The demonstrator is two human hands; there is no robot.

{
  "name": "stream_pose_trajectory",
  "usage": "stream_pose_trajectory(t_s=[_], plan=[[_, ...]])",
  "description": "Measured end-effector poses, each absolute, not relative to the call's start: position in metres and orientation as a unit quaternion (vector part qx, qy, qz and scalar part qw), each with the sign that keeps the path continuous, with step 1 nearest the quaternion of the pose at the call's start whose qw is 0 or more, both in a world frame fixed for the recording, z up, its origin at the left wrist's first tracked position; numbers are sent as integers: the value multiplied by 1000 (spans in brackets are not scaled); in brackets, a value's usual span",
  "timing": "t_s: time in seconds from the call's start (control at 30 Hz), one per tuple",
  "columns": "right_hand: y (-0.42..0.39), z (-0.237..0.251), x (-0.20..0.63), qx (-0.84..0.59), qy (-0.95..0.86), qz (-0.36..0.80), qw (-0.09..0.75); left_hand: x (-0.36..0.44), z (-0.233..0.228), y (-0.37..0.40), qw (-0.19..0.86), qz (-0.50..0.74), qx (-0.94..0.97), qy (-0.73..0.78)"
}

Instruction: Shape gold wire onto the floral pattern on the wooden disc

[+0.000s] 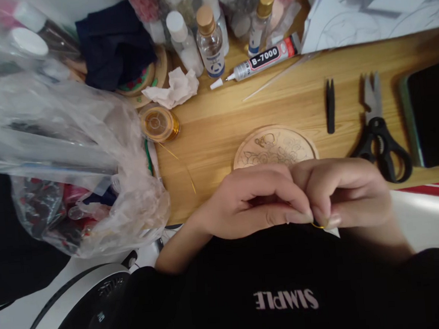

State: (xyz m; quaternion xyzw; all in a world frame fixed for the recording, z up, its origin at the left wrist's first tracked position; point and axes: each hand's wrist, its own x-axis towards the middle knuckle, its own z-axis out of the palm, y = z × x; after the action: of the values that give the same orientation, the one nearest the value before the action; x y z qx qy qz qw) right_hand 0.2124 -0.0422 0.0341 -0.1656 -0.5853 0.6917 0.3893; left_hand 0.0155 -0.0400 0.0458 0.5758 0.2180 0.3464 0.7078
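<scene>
Close to my chest, my left hand [264, 201] and my right hand [347, 192] meet with their fingertips nearly touching. A short piece of gold wire [317, 225] bends between the two pinches. Thumb and forefinger are closed on it on both sides; most of the wire is hidden by my fingers. Just beyond my hands lies a round wooden disc [275, 147] with a line drawing of flowers, and its near part is covered by my hands. A spool of gold wire [160, 123] stands farther left, its loose end trailing over the table.
Black-handled scissors [380, 136], black tweezers [330, 106] and a dark phone [432, 115] lie at the right. A glue tube [264, 59], small bottles [210, 43] and crumpled tissue [173, 88] line the back. A plastic bag [130, 192] bulges over the left side.
</scene>
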Motion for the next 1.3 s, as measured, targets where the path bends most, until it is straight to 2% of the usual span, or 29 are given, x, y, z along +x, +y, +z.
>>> stream_pose_trajectory(t_s=[0.27, 0.47, 0.8, 0.93, 1.1, 1.2, 1.3], plan=[[-36, 31, 212, -124, -574, 718, 374, 17, 46, -41, 724, 338, 565, 205], [-41, 22, 208, -124, -510, 754, 396, 17, 45, -41, 742, 342, 535, 214], [-43, 21, 209, -151, -531, 726, 410, 18, 46, -43, 681, 370, 575, 265], [-50, 22, 206, -213, -497, 719, 437, 18, 46, -46, 609, 387, 616, 315], [-57, 27, 200, -293, -442, 715, 455, 16, 45, -48, 441, 433, 707, 343], [-62, 28, 199, -333, -409, 718, 454, 14, 42, -53, 335, 413, 767, 359], [-65, 25, 203, -328, -440, 714, 435, 13, 35, -62, 298, 393, 785, 375]])
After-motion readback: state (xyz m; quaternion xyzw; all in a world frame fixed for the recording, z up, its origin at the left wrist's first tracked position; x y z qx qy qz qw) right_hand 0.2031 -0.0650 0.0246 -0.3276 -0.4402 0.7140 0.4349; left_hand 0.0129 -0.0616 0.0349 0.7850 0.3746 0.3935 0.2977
